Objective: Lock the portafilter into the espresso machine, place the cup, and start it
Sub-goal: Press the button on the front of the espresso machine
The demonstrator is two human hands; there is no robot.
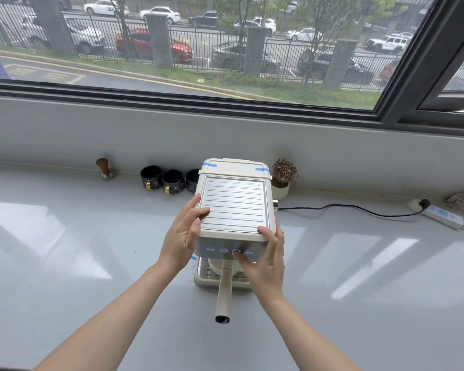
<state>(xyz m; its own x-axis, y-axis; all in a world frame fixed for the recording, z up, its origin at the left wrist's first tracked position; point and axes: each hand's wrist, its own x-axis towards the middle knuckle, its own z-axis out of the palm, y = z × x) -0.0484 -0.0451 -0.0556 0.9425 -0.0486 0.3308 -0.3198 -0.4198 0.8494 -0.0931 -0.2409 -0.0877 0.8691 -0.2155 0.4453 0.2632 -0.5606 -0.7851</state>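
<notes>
- Cream, tube-shaped portafilter handle [223,293] juts toward the viewer between both wrists, seated under the machine, above the drip tray [202,279].
- Left hand [184,235] grips the left top edge of the boxy cream espresso machine [235,207].
- Right hand [265,259] clasps its front right corner, thumb on a glowing round button [236,251].
- Bare grey counter [65,250] lies open outside both hands.
- Beyond the left hand, three black cups [173,180] line the wall.
</notes>
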